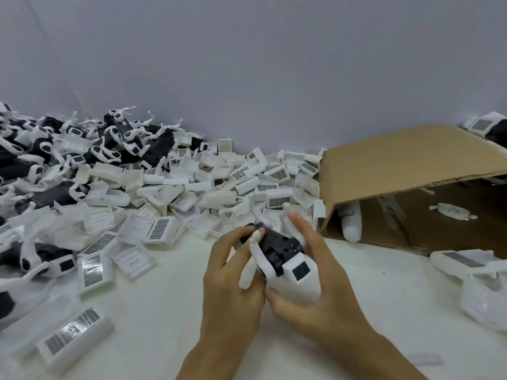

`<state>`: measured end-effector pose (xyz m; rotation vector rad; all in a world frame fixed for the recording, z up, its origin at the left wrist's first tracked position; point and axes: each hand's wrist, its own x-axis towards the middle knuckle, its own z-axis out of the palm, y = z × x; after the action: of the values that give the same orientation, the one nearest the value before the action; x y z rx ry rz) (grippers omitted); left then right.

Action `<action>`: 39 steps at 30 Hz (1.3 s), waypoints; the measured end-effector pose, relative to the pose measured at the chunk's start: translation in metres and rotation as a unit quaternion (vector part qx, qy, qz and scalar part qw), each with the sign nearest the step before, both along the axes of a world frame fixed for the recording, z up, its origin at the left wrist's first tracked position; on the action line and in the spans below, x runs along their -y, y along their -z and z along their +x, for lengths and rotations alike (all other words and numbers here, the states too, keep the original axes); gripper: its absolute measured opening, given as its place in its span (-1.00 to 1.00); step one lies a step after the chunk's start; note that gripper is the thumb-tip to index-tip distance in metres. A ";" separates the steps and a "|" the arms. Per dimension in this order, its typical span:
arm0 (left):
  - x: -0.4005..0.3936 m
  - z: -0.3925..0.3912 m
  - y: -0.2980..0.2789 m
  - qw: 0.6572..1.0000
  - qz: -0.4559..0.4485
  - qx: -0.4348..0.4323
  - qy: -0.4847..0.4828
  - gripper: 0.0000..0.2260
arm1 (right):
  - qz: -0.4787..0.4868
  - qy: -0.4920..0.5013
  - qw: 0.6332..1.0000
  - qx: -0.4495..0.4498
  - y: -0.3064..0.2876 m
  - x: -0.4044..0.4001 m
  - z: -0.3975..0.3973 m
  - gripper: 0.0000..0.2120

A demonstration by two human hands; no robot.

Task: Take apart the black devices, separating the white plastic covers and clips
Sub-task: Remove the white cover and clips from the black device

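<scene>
Lying sideways, the cardboard box (406,160) holds 2 white clips (452,211).

All I've got of myself in the head cam is two bare forearms and my left hand (230,272) and right hand (310,286), no sleeves, gloves, rings, watch or wristband anywhere, nails kept short and plain.

— What stands on the right side?
— A brown cardboard box (406,163), lying on its side on the white table (153,311), with the opening toward the viewer.
— And near it?
— A crumpled clear plastic bag (485,300) at the right edge of the table. Behind everything is a plain grey wall (247,64)
</scene>
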<state>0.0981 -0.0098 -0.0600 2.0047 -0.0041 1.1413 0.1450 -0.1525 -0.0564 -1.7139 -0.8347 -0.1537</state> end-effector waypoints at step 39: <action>0.000 0.004 -0.021 0.673 -0.654 -0.160 0.306 -0.56 | 0.026 0.024 0.995 0.089 0.000 -0.010 -0.001 -0.83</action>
<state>0.1023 -0.0103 -0.0391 0.6998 0.2381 0.1111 0.1435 -0.1423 -0.0566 -1.6901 -0.9122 -0.3621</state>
